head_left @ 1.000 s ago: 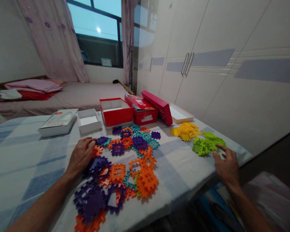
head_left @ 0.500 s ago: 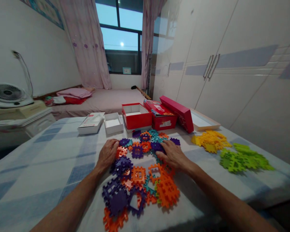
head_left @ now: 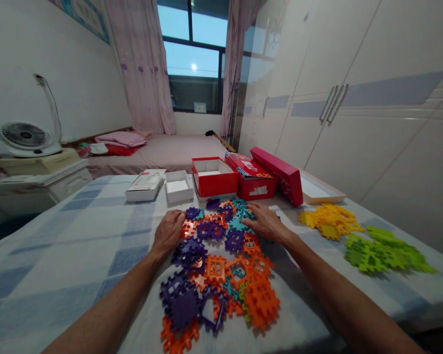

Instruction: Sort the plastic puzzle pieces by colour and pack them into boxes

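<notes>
1. The right hand [head_left: 266,223] has left the heap of lime-green plastic interlocking tiles [head_left: 384,250] by the bench's right edge. It now lies palm down on the far side of the mixed heap of purple, orange and teal plastic tiles [head_left: 221,270], its grip open and fingers flat, holding nothing.
2. The left hand [head_left: 169,231] has stayed at that heap's left side with its fingers bent over an orange tile. I cannot tell whether its grip has closed on the tile.
3. So both hands now work the mixed heap, mid-bench towards the near edge of the blue-and-white checked bench [head_left: 77,236].
4. Counted:
   - Three tile heaps – mixed, green and a heap of yellow plastic tiles [head_left: 330,221]; the tiles overlap too much to count.
   - Along the far edge – one open red cardboard box [head_left: 214,182], one printed red box [head_left: 253,182], one leaning red lid [head_left: 276,174], two white boxes [head_left: 178,187] and one shallow white tray [head_left: 317,191].
</notes>
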A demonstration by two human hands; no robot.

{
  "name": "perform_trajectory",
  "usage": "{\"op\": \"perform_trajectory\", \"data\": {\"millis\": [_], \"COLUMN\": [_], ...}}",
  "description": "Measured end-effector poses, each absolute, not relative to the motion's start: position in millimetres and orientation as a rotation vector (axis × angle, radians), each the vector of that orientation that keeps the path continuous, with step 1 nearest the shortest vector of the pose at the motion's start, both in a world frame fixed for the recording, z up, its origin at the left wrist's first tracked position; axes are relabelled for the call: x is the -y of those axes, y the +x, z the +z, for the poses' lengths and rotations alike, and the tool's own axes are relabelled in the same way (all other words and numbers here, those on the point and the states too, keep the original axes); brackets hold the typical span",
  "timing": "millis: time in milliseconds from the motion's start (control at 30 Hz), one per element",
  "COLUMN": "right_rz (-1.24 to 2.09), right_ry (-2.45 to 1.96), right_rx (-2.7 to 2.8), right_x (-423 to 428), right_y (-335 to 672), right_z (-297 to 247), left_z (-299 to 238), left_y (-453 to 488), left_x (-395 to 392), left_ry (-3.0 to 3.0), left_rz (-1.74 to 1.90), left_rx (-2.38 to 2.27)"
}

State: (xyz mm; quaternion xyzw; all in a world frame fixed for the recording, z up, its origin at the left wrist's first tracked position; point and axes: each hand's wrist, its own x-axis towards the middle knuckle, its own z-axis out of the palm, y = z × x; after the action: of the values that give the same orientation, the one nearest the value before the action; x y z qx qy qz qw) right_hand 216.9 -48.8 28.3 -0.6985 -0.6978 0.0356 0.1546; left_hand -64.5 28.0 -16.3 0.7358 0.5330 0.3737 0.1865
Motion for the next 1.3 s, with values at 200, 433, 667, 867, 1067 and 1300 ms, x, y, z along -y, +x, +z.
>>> {"op": "perform_trajectory", "data": {"millis": [200,433,667,867,1067,1300], "right_rz": [0.117,-0.001,-0.07,-0.108,-0.21,-0.114], "right_ry": [-1.932,-1.863,-1.982,-2.016,-1.921,-1.995], "right_rx": [2.005,1.817,1.438,1.427,1.703,1.875], "right_x": [45.6,36.3,25.6,22.6,33.0,33.2], "right_y": [216.3,246.2,291.1,300.3,284.0,270.1], "right_z": [7.8,5.7,0.2,-4.5,2.3,-2.2], "left_z": [-16.2,-17.3,-19.3,-19.8,-21.2,-20.6], "left_y": [-63.7,-64.8,-66.1,-67.4,-67.7,-68.5], "left_x": [-28.5,-31.3,-31.8,-33.5,-34.3,-34.4], "left_ry": [2.066,2.083,2.089,2.082,2.068,2.083], "left_rz": [1.031,1.007,1.013,0.976,1.008,1.003], "left_rx": [-1.521,-1.526,-1.531,-1.533,-1.519,-1.521]}}
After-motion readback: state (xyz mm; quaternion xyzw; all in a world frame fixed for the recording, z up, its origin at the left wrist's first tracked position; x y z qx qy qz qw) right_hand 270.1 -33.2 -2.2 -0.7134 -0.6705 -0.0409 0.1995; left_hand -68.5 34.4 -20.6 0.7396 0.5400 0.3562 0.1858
